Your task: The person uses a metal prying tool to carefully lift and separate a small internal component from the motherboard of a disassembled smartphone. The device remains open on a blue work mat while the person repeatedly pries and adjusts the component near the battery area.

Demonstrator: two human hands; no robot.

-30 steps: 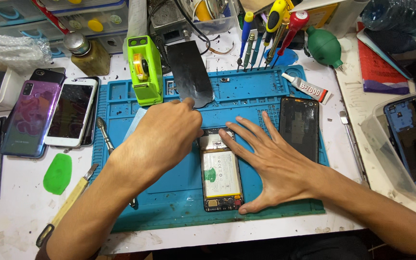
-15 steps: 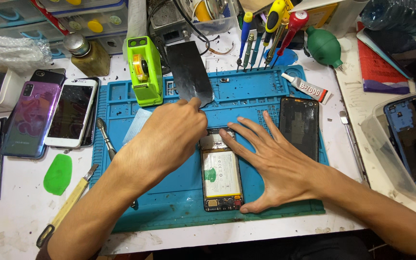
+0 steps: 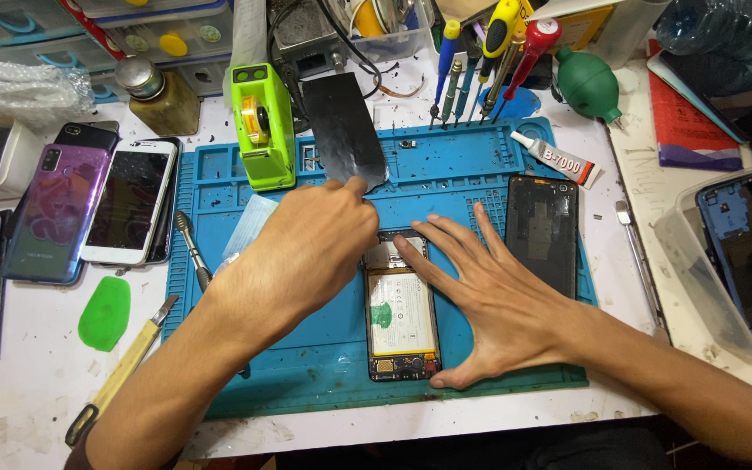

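An opened phone lies face down near the middle of a blue repair mat, its back cover off so that the white battery and a strip of circuit board at the far end show. The left hand sits curled over the phone's far left corner, knuckles up, fingers drawn narrow together; their tips are hidden under the hand, so I cannot tell whether they pinch a tool or a part. The right hand lies flat on the mat with its fingers spread wide, the index fingertip resting on the far end of the phone and the thumb stretched along the near right corner, pinning the phone down. Just right of this hand, a dark phone back cover lies on the mat. Beyond the left hand, a dark metal plate stands tilted at the far edge of the mat, beside a lime green tape dispenser. A row of screwdrivers stands further right at the far side. To the left, off the mat, lie several whole phones, a green plastic pick and a wooden-handled knife.
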